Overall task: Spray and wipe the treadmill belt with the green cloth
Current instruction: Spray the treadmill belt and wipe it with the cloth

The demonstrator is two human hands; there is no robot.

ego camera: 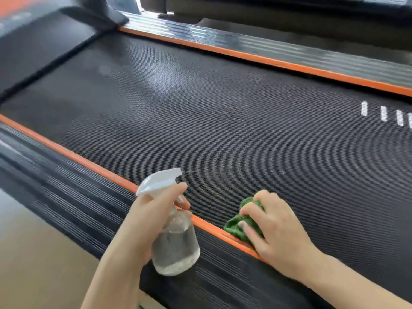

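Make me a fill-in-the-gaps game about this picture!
1. The left hand holds a clear spray ____.
2. The right hand presses a cloth coloured ____.
3. The stripe along the black treadmill belt is coloured ____.

Missing words: bottle; green; orange

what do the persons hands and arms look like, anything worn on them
Both arms are bare as far as the picture shows: no sleeves, gloves, watch or bracelets on the left hand or the right hand. No rings show on the fingers. The nails look short and unpainted.
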